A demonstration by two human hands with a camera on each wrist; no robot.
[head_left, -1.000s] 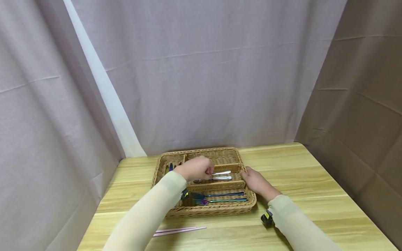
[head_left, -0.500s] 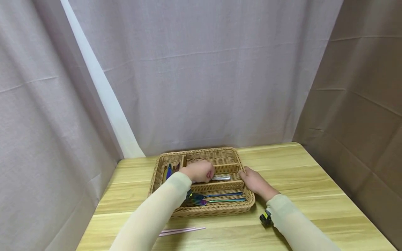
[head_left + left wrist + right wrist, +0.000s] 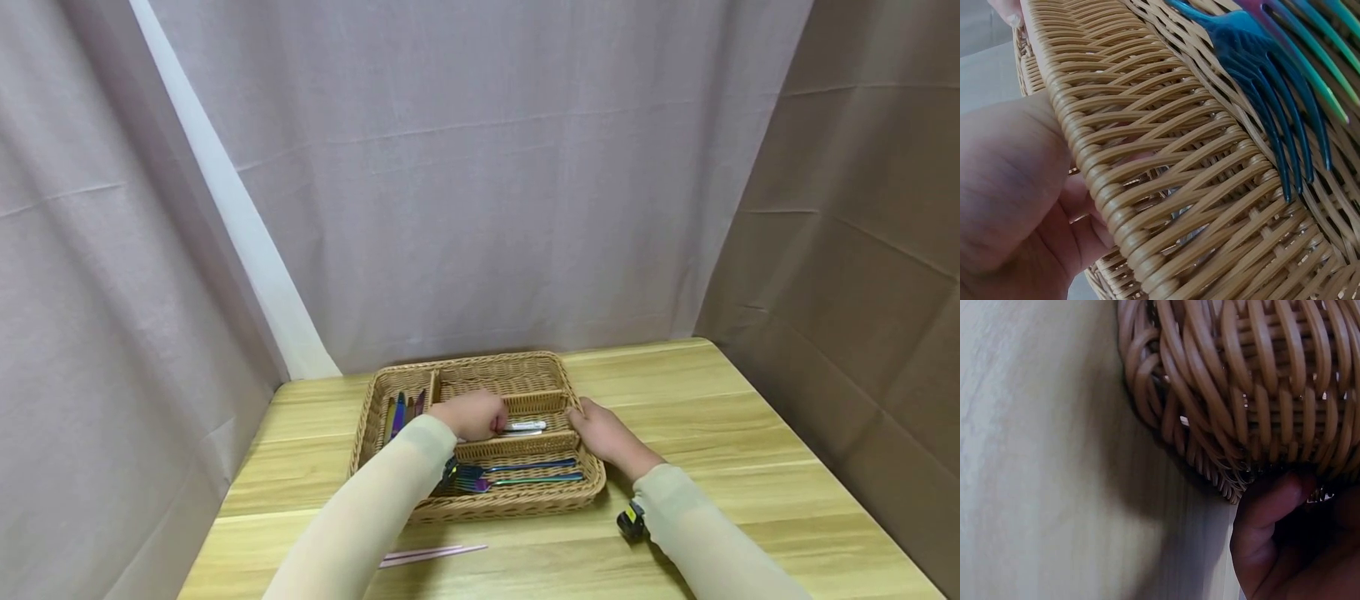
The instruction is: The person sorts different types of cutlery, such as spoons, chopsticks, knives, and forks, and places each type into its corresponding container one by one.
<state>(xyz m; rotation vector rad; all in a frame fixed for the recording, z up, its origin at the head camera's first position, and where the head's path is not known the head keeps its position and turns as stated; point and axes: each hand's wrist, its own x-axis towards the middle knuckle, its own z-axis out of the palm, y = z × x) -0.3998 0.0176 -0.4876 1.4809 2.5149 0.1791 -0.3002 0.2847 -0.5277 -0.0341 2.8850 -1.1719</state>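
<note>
A wicker cutlery basket (image 3: pixel 517 507) with several compartments sits on the table. My left hand (image 3: pixel 474 415) reaches into its middle compartment, fingers curled at a silver piece of cutlery (image 3: pixel 527 426) whose handle points right; its other end is hidden. A second silver handle (image 3: pixel 522 433) lies just beside it. In the left wrist view, a woven divider (image 3: pixel 1147 150) covers most of my left fingers. My right hand (image 3: pixel 607 433) grips the basket's right rim, thumb on top. In the right wrist view its fingers (image 3: pixel 1266 512) curl against the basket's underside.
Blue and rainbow forks (image 3: pixel 536 479) lie in the front compartment, and several coloured knives (image 3: pixel 399 412) in the left one. Pink chopsticks (image 3: pixel 435 553) rest on the wooden table (image 3: pixel 750 467) before the basket. Grey curtains (image 3: pixel 480 192) hang close behind.
My left hand has lowered into the middle compartment, bringing the silver piece down beside the other one. My right hand keeps its grip on the rim. The view has shifted slightly.
</note>
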